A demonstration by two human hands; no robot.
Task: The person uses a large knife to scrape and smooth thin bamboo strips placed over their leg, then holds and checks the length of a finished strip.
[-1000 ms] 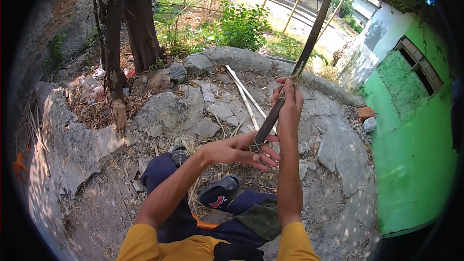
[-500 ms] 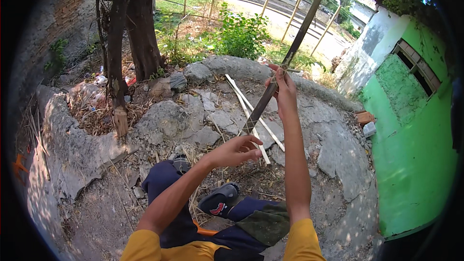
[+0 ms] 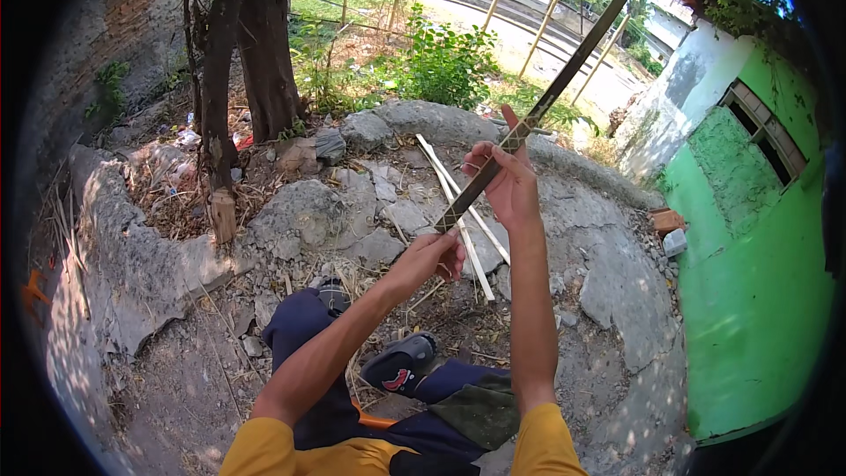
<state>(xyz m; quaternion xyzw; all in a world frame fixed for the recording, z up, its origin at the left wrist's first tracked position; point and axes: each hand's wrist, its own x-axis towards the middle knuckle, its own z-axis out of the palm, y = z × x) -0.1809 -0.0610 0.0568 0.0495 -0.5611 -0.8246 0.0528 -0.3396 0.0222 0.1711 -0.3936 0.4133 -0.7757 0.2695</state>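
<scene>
Slanting up to the right before me is a long, dark, sword-like piece (image 3: 586,53). It has a pointed upper end, pale criss-cross binding at its lower end and around its middle, and a short thin crosspiece. My left hand (image 3: 427,256) pinches the lower end, its other fingers curled beneath. Higher up, my right hand (image 3: 513,189) holds the piece by the binding, thumb on one side and fingers partly loose around it. Behind and below it, several pale stripped sticks (image 3: 467,238) lie crossed on the ground.
Broken concrete slabs (image 3: 617,278) and rubble cover the ground around my legs. A tree trunk (image 3: 264,62) and a cut stump (image 3: 222,211) stand at the left. A green wall (image 3: 758,300) rises at the right, with a brick (image 3: 665,220) at its foot. A low curb (image 3: 423,116) curves ahead.
The sword-like piece has tilted further right. My left hand, formerly apart with fingers spread, has closed on its lower end. My right hand has turned, showing more of its palm, with looser fingers.
</scene>
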